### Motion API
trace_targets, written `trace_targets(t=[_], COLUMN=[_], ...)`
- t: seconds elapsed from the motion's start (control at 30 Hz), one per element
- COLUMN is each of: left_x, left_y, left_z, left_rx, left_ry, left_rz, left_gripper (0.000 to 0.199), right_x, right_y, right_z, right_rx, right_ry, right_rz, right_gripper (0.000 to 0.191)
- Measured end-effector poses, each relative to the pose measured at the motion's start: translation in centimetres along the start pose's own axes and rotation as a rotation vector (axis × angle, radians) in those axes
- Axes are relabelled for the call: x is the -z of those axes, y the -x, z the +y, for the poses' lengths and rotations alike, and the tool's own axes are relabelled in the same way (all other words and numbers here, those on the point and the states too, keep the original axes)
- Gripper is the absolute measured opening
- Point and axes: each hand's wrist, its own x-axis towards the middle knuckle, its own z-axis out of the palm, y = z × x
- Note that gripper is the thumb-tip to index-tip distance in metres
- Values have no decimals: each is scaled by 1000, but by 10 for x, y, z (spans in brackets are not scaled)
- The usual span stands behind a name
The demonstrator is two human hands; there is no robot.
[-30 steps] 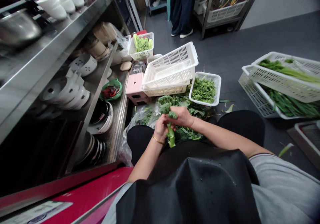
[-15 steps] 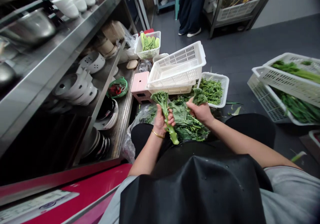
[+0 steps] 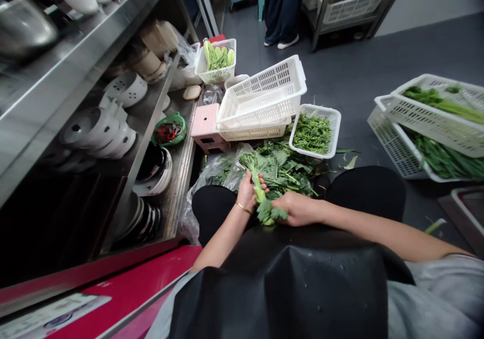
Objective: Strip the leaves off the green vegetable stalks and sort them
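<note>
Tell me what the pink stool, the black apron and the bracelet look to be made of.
Pink stool: likely moulded plastic, fairly matte, by its smooth uniform colour and the hole in its top.
Black apron: probably rubber or coated fabric; soft sheen, droplets on its surface.
Bracelet: gold-coloured and shiny, perhaps metal, but too small to be sure.

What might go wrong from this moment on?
The left hand holds the green stalk while the right hand is closed on leaves near its lower end; a hard tug might snap it. The upper white basket sits tilted on another basket and could slide if bumped. A pale scrap on the floor could be slippery.
</note>
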Motion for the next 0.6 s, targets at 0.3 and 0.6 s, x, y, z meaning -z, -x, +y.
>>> trace_targets(t=[0.3, 0.6], left_x=[-8, -14], left_y=[4, 13], left_z=[-1, -4], left_rx=[-126, -276], left_ry=[-152, -179], left_rz=[-78, -91], left_gripper=[49, 50], right_x=[14, 31], right_y=[-36, -15], right_z=[16, 15], right_rx=[-264, -147], right_ry=[279, -196], right_rz=[159, 412], right_gripper=[5, 15])
